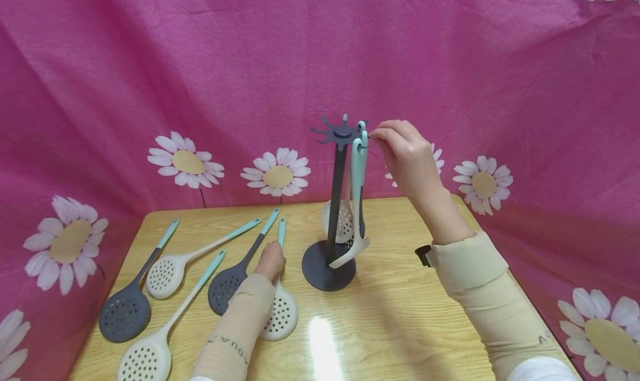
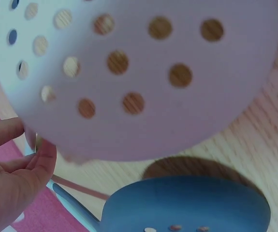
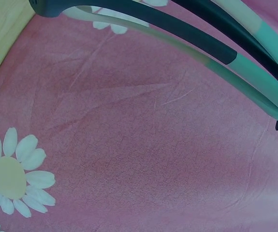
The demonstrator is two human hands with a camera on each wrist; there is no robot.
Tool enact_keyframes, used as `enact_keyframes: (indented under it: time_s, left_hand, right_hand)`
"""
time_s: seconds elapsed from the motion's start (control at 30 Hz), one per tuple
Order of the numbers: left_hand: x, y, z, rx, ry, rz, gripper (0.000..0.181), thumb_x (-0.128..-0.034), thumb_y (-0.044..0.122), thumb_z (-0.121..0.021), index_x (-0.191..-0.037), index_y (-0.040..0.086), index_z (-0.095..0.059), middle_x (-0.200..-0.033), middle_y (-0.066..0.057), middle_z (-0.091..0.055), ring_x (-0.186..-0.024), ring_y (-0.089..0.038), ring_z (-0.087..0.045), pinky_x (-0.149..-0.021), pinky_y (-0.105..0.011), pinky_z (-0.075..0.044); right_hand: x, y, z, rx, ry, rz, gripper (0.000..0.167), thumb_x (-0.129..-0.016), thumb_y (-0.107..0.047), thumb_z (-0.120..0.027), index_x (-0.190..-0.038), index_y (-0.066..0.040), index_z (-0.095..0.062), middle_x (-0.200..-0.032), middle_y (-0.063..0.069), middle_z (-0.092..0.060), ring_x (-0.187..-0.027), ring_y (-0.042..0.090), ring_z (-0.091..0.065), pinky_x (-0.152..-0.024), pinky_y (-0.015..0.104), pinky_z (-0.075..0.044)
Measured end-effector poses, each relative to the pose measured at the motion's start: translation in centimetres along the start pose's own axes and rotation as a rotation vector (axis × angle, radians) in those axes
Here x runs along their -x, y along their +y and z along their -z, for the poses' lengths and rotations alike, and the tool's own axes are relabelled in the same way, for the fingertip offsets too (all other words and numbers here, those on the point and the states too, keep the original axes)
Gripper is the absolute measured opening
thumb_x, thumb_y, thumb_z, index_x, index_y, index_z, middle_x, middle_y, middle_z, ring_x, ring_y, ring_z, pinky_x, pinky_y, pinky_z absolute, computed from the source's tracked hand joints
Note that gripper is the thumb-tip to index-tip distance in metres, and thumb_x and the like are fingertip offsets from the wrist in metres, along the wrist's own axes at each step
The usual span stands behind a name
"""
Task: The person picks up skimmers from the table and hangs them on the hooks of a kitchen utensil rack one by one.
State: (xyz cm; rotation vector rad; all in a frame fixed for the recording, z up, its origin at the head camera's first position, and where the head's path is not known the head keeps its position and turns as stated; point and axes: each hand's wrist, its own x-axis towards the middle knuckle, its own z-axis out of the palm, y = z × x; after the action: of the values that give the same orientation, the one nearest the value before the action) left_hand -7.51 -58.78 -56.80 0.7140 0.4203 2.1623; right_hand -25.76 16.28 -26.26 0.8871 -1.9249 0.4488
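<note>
My left hand (image 1: 271,260) grips a white slotted skimmer (image 1: 281,319) by its handle on the table. In the left wrist view its fingers (image 2: 46,157) curl at that handle, behind the large white head (image 2: 148,128). My right hand (image 1: 412,158) is raised beside the top of a dark utensil stand (image 1: 338,195), bent fingertips close to the mint handle ends; whether they touch is unclear. White and dark utensils hang there, a white ladle (image 1: 356,247) in front. The right wrist view shows hanging handles (image 3: 259,79), with barely any of the hand at the right edge.
Left of my left hand lie a dark skimmer (image 1: 227,286), a white one (image 1: 166,275), another white one (image 1: 146,359) and a dark one (image 1: 125,314) at the far left. Pink flowered cloth (image 1: 250,64) surrounds the wooden table (image 1: 400,314) at the back and sides.
</note>
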Motion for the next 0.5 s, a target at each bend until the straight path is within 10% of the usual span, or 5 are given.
enact_keyframes:
  time_s: [0.07,0.13,0.23,0.37,0.5]
  left_hand:
    - [4.1,0.9,3.3,-0.026,0.054,-0.001,0.07,-0.0696,0.074,0.021,-0.135,0.056,0.005,-0.148,0.027,-0.004,-0.139,-0.02,-0.01,-0.103,-0.062,0.002]
    - [5.5,1.2,4.6,-0.032,0.057,-0.009,0.068,-0.0704,0.074,0.021,-0.134,0.056,0.008,-0.148,0.027,-0.002,-0.139,-0.022,-0.01,-0.102,-0.063,0.003]
    - [4.1,0.9,3.5,-0.018,0.035,-0.012,0.069,-0.0716,0.074,0.019,-0.136,0.055,0.005,-0.149,0.026,-0.004,-0.139,-0.021,-0.01,-0.103,-0.061,0.001]
    - [1.4,0.2,2.6,0.014,-0.162,-0.05,0.063,-0.0813,0.07,0.007,-0.14,0.046,0.011,-0.15,0.02,0.009,-0.139,-0.025,0.003,-0.102,-0.062,0.006]
    - [3.6,0.7,5.0,0.008,-0.206,-0.056,0.062,-0.0821,0.069,0.007,-0.138,0.045,0.019,-0.148,0.02,0.017,-0.138,-0.027,0.009,-0.099,-0.065,0.008]
  right_hand:
    - [0.0,0.0,0.1,0.004,-0.002,-0.002,0.007,-0.083,0.004,-0.06,-0.087,0.006,-0.066,-0.086,0.017,-0.063,-0.082,0.027,-0.058,-0.077,0.035,-0.052]
    - [-0.1,-0.1,0.1,0.013,-0.005,-0.004,0.007,-0.083,0.004,-0.06,-0.087,0.006,-0.066,-0.086,0.017,-0.063,-0.083,0.027,-0.058,-0.077,0.035,-0.052]
    - [0.0,0.0,0.1,0.012,-0.002,-0.009,0.007,-0.083,0.004,-0.06,-0.087,0.006,-0.066,-0.086,0.017,-0.063,-0.082,0.027,-0.059,-0.077,0.035,-0.052]
    - [0.0,0.0,0.0,0.006,0.005,-0.007,0.006,-0.082,0.005,-0.061,-0.086,0.006,-0.066,-0.085,0.016,-0.063,-0.081,0.026,-0.059,-0.076,0.034,-0.052]
    - [0.0,0.0,0.0,0.007,0.008,-0.009,0.006,-0.082,0.005,-0.061,-0.086,0.005,-0.066,-0.085,0.015,-0.063,-0.082,0.026,-0.059,-0.076,0.033,-0.052]
